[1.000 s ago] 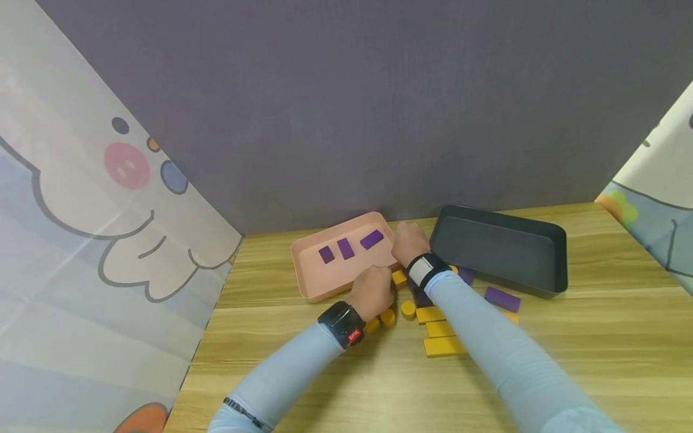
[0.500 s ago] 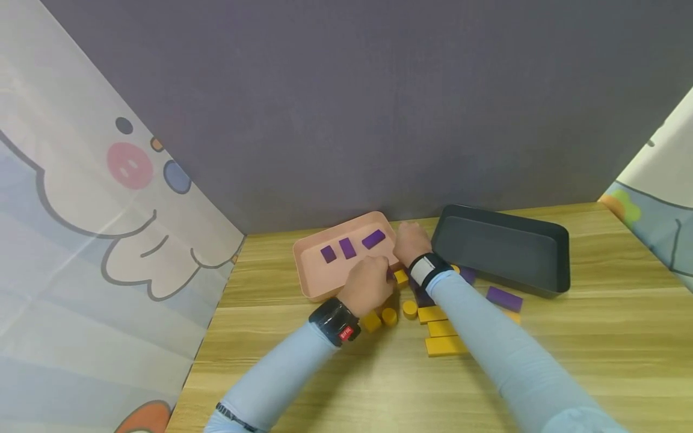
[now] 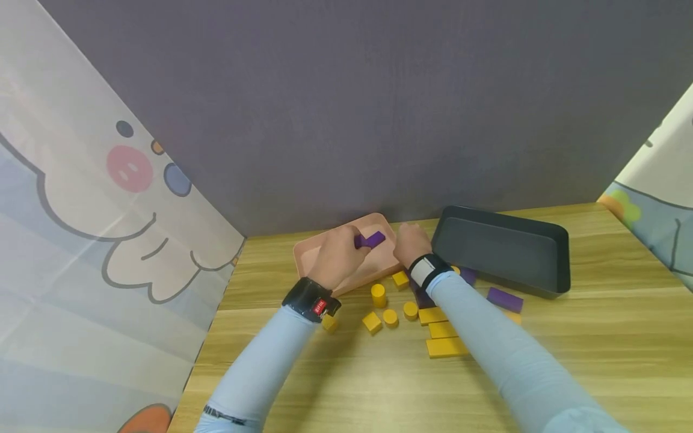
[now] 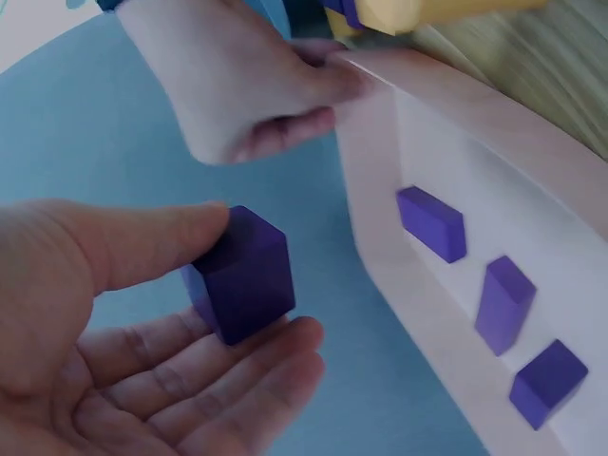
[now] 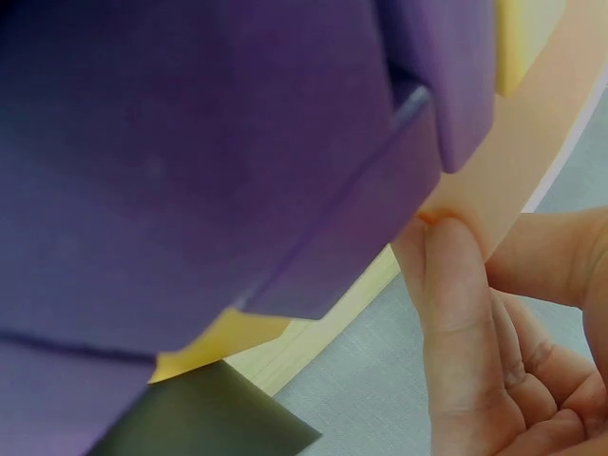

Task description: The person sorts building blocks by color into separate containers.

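Note:
My left hand (image 3: 338,255) is over the pink tray (image 3: 385,261). Between its thumb and fingers it holds a purple block (image 4: 242,280), raised above the tray in the head view. Three other purple blocks lie inside the tray: one (image 4: 432,225) near the end by my right hand, another (image 4: 503,304) in the middle, and the last (image 4: 549,383) farther along. In the head view my left hand covers two of these. My right hand (image 3: 412,243) pinches the tray's wall (image 5: 503,180) at its right end, thumb against fingers.
A dark grey tray (image 3: 495,252) stands to the right. Yellow cylinders (image 3: 378,296), yellow cubes (image 3: 372,323) and long yellow bars (image 3: 446,347) lie in front of the trays. More purple blocks (image 3: 505,299) sit by my right forearm, which partly covers the pile. A grey wall (image 3: 346,120) rises behind.
My left hand has lifted a purple block off the table and carried it up and left over the pink tray, uncovering a yellow cylinder and cubes. The right hand keeps its place.

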### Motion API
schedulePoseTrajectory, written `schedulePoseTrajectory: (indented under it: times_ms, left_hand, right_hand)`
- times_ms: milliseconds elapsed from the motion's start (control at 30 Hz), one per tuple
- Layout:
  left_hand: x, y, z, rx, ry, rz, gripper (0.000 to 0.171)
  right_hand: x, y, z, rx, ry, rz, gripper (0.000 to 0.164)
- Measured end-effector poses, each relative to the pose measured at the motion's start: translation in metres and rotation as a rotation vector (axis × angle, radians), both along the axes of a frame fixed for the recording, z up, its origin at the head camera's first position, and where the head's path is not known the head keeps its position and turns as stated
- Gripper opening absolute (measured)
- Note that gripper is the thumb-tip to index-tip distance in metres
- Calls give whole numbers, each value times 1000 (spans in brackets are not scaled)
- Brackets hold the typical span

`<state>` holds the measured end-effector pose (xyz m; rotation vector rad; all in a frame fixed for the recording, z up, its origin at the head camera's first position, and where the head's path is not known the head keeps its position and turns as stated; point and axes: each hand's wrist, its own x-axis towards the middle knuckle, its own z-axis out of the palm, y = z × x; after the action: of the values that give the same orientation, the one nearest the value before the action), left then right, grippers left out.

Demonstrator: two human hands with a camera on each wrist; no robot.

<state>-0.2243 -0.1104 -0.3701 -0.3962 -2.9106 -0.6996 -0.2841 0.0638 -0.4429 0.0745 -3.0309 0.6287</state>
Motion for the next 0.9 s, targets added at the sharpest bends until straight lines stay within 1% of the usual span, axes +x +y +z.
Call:
schedulePoseTrajectory:
  times_ms: [67, 167, 300, 367, 433, 467, 633, 767, 900]
  left_hand:
    - [-7, -1, -6, 9, -26, -5, 16]
    - [-16, -2, -18, 21, -79, -15, 13]
    - [-24, -2, -36, 33, -172, -13, 10]
    - [-28, -3, -44, 26, -202, -6, 11]
    - [-31, -3, -51, 5, -208, -6, 13]
    - [-33, -2, -54, -10, -198, -12, 14]
    - [-39, -2, -67, -32, -205, -48, 16]
    - [-40, 0, -71, -59, -230, -59, 16]
    - [-40, 2, -72, -65, -243, -52, 15]
  right_hand:
    - [0, 1, 0, 1, -5, -7, 18]
    - [0, 1, -1, 2, -15, -18, 18]
    - [0, 0, -1, -5, -28, -19, 19]
    - [1, 0, -1, -13, -37, -22, 20]
    - [1, -1, 0, -23, -46, -29, 21]
    - [2, -2, 1, -25, -48, -31, 21]
    - [1, -3, 4, -20, -63, -38, 23]
    - [1, -4, 4, -19, -82, -44, 20]
    - [1, -3, 5, -22, -98, -46, 16]
